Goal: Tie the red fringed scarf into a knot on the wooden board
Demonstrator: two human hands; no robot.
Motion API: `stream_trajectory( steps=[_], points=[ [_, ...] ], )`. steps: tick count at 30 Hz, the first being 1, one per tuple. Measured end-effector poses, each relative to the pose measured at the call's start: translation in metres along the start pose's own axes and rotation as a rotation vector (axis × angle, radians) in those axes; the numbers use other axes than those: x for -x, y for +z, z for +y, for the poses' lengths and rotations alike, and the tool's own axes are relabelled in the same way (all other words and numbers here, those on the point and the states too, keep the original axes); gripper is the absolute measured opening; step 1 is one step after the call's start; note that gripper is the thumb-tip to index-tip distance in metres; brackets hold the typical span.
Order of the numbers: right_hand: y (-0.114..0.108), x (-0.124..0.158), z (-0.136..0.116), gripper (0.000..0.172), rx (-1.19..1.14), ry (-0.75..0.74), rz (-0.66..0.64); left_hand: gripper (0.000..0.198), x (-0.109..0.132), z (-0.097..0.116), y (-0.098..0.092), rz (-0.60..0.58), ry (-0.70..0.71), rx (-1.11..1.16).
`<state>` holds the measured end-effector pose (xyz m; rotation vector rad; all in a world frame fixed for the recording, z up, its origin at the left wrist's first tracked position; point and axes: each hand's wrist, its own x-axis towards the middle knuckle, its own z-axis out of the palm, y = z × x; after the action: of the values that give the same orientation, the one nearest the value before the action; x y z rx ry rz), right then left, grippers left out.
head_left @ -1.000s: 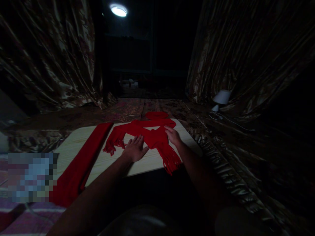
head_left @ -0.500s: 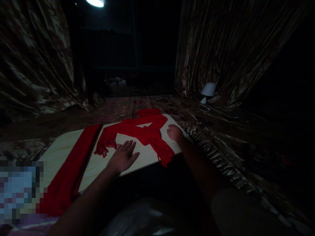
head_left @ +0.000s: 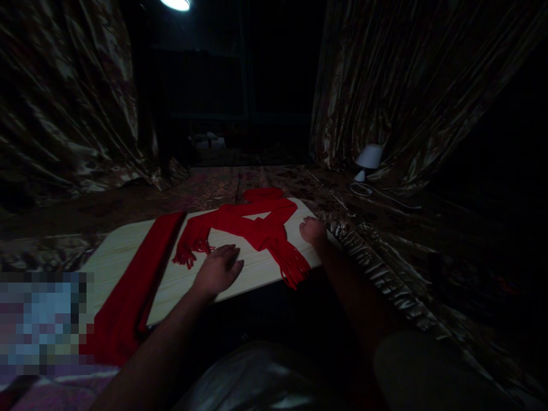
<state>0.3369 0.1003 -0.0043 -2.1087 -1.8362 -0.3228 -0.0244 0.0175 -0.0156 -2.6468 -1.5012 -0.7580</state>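
Red fringed scarf (head_left: 261, 231) lies on the pale wood-grain worktop (head_left: 252, 277), right of its middle. Bent and crossing itself, so no single long axis. One fringed end (head_left: 184, 257) points near-left, the other (head_left: 293, 271) points near-right, strands at the worktop's near edge. Main near-side band slants from far-left to near-right; another band runs roughly crosswise along the far side. Small pale gap of worktop shows between the bands. Red loop (head_left: 263, 194) sits at the far edge; can't tell if it hangs over.

Second red piece, a folded strip (head_left: 143, 279), at left: straight, long axis from near-left to far-right, near end past the worktop edge. Well apart from the right fringe, just beside the left one.

Left hand (head_left: 217, 269): palm down over the near part of the worktop, near the left fringe, fingers spread loosely, released. Contact with the worktop unclear. Right hand (head_left: 314, 231): just right of the scarf, apart from it, fingers curled in; can't tell how tightly or whether they hold anything.
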Motion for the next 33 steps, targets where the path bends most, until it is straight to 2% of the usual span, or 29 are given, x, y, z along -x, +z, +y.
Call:
stream_trajectory(
  steps=[2, 9, 15, 21, 24, 27, 33],
  points=[
    [0.003, -0.002, 0.001, 0.038, 0.000, 0.005, -0.042, 0.053, 0.000, 0.000, 0.000, 0.014, 0.000, 0.010],
    [0.007, -0.006, 0.003, 0.039, 0.028, -0.075, -0.057, 0.049, -0.001, 0.001, 0.000, 0.031, 0.011, 0.029],
    [0.014, -0.005, 0.004, 0.045, 0.008, -0.071, -0.047, 0.051, -0.001, 0.001, 0.000, 0.030, 0.012, 0.006],
    [0.005, -0.002, 0.000, 0.048, 0.005, -0.084, 0.009, 0.049, -0.001, 0.003, -0.002, 0.018, -0.010, -0.001],
    [-0.004, -0.004, -0.013, 0.047, -0.047, -0.167, 0.027, 0.047, -0.001, 0.004, -0.003, 0.018, -0.017, 0.011],
    [-0.012, -0.009, -0.038, 0.041, -0.210, -0.205, 0.018, 0.046, -0.002, 0.005, -0.004, 0.025, -0.021, 0.012],
    [-0.027, -0.013, -0.095, 0.024, -0.481, -0.223, -0.122, 0.044, -0.002, 0.006, -0.005, 0.035, -0.024, 0.029]
  ],
)
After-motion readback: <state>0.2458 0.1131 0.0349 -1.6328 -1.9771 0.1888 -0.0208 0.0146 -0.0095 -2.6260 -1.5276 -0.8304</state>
